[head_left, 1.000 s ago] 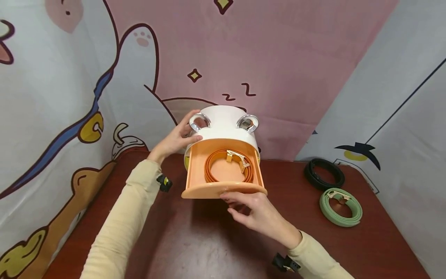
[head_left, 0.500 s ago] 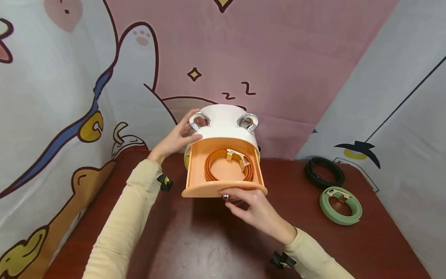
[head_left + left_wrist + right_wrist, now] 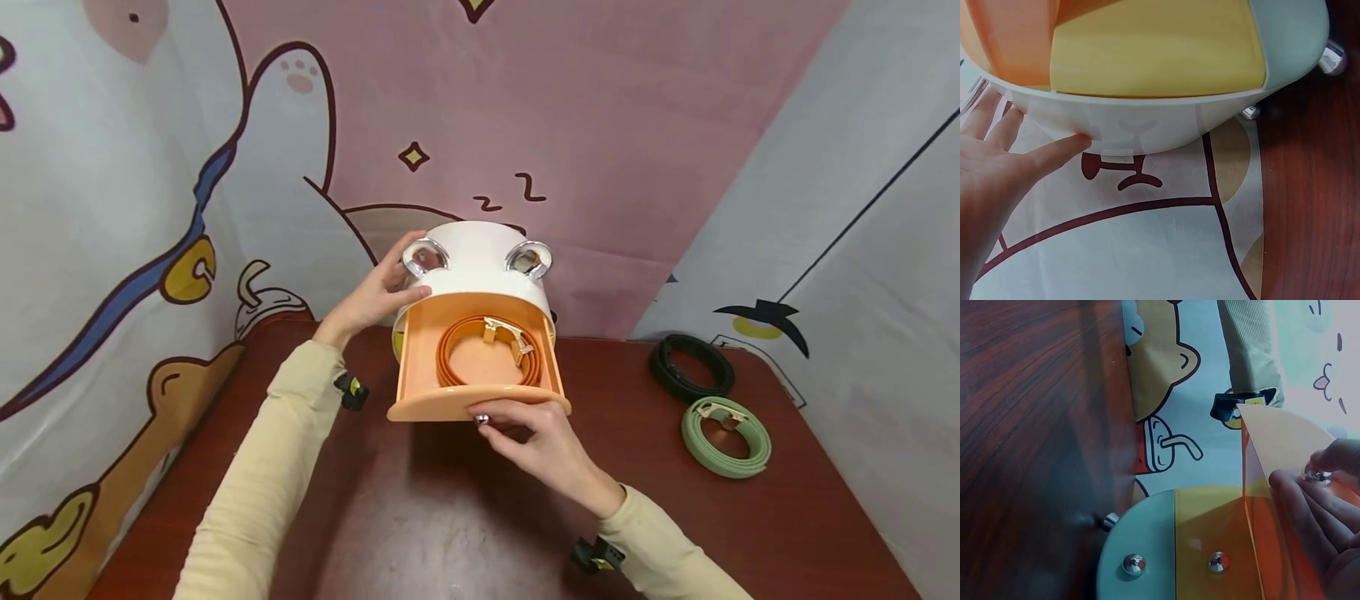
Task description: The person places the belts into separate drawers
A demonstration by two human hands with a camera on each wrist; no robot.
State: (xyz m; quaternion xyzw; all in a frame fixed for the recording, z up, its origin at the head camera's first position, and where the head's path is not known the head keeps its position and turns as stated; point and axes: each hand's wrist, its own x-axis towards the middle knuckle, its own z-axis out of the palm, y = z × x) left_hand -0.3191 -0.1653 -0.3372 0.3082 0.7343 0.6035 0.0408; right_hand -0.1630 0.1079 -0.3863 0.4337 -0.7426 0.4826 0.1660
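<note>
A small white rounded cabinet (image 3: 480, 275) has an orange drawer (image 3: 431, 407) pulled well out at its top. Inside lies a coiled orange belt (image 3: 447, 358) with a gold buckle. My right hand (image 3: 551, 442) pinches the drawer's silver knob (image 3: 482, 419) between thumb and fingers. My left hand (image 3: 375, 296) rests on the cabinet's upper left side, beside a silver ring, fingers spread. In the left wrist view, its thumb touches the white wall. The right wrist view shows a yellow drawer (image 3: 1210, 525) and a green drawer (image 3: 1138, 544) below, both pushed in.
A coiled black belt (image 3: 663, 373) and a coiled light green belt (image 3: 699, 454) lie at the right of the dark red table (image 3: 450, 533). Behind the table hangs a cartoon-printed cloth (image 3: 600, 125). Short silver feet (image 3: 1333, 58) show under the cabinet.
The right hand has shifted slightly left and the knob, hidden before, now shows between its fingers. The head view has moved a little. The drawer's extension and the left hand look the same.
</note>
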